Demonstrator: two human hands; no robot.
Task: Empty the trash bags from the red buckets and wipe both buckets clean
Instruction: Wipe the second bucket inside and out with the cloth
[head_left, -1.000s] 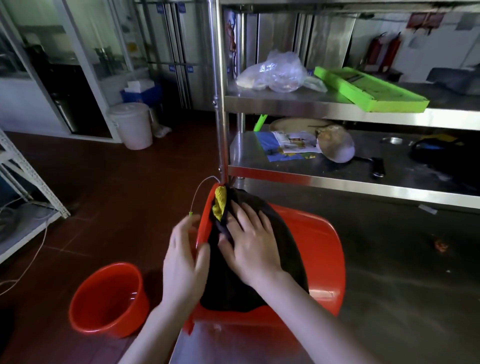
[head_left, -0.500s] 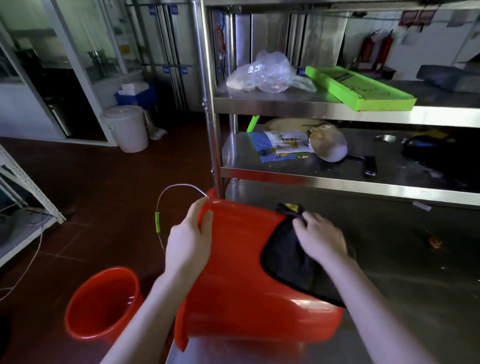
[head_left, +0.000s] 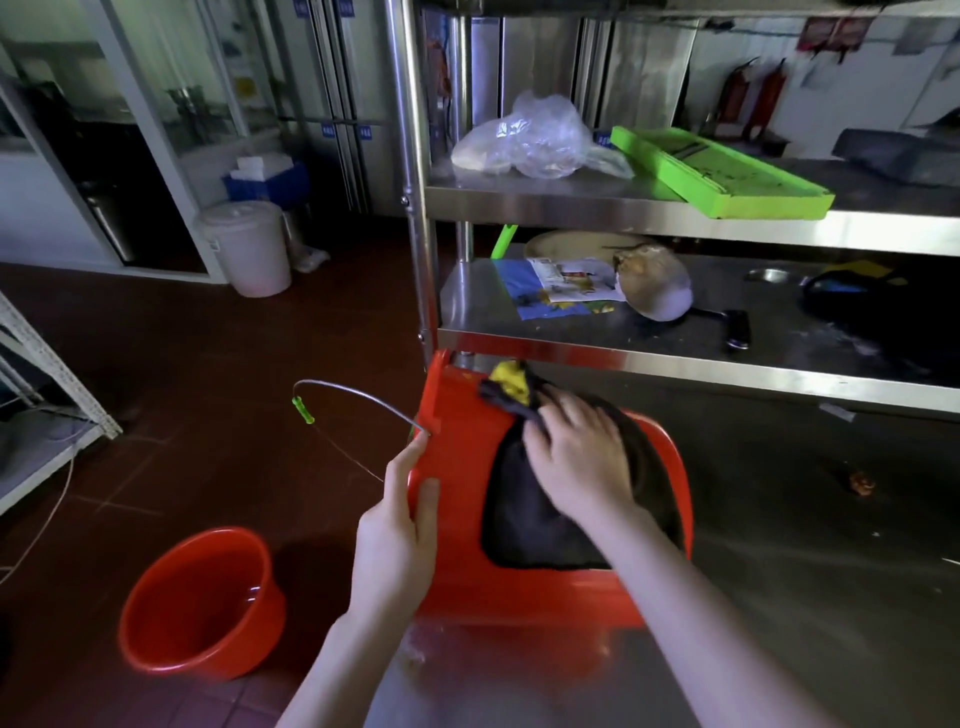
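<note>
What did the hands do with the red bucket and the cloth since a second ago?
The right hand slid the dark cloth to the right along the red bucket, then back towards the rim. The left hand shifted its hold on the rim but kept holding it. The red bucket stayed lying on the table, and the other bucket stayed on the floor.

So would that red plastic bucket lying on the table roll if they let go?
Probably a little: the red plastic bucket lies on its round side on the smooth steel table, steadied by the left hand. It seems light thin plastic. Its wire handle would likely swing loosely.
</note>
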